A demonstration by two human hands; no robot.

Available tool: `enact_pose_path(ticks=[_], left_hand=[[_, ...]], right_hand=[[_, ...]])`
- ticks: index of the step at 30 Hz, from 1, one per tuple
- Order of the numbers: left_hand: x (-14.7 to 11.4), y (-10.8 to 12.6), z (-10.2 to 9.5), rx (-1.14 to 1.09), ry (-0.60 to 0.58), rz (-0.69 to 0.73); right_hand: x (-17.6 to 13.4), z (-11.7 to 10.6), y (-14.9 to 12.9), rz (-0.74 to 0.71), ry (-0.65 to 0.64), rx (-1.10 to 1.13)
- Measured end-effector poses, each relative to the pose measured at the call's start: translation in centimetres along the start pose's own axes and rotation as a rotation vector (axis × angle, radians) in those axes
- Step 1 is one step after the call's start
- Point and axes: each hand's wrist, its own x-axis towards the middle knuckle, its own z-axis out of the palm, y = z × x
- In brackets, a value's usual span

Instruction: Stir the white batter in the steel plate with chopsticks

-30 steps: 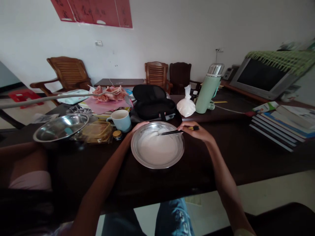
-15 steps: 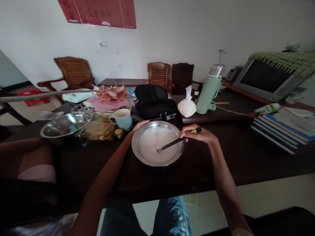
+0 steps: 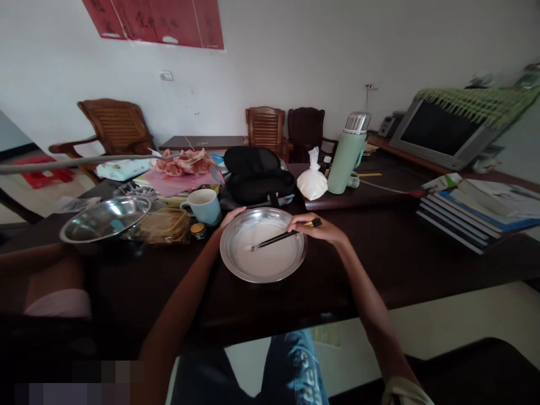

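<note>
A round metal basin (image 3: 265, 277) sits on the dark table in front of me, holding a milky white liquid (image 3: 272, 260). My left hand (image 3: 231, 217) grips the far left side of the rim, its fingers partly hidden by the basin. In my right hand (image 3: 313, 226), over the right side of the rim, is a pair of black chopsticks (image 3: 276, 238) with gold-coloured ends. Their tips dip into the liquid left of the middle. Behind the basin are a light blue mug (image 3: 208, 209) and a small jar with a yellow lid (image 3: 198, 230).
A tied bag of white powder (image 3: 313, 184) and a green thermos (image 3: 346, 157) stand behind. Stacked books (image 3: 459, 219) lie right. A black case (image 3: 259, 180), a plastic container (image 3: 163, 225) and another metal basin (image 3: 107, 219) stand left, beside another person's arm (image 3: 34, 259).
The chopstick tips have moved left through the liquid, with my right hand shifting left too. My left hand stays on the rim. The whole view has shifted slightly.
</note>
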Motion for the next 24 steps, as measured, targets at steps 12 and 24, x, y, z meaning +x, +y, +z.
enact_pose_path(ticks=[12, 24], left_hand=[[0.93, 0.08, -0.72, 0.037, 0.025, -0.012], [0.61, 0.23, -0.35, 0.091, -0.026, 0.0]], right_hand=[[-0.26, -0.52, 0.21, 0.018, 0.068, -0.021], [-0.59, -0.87, 0.11, 0.009, 0.079, -0.034]])
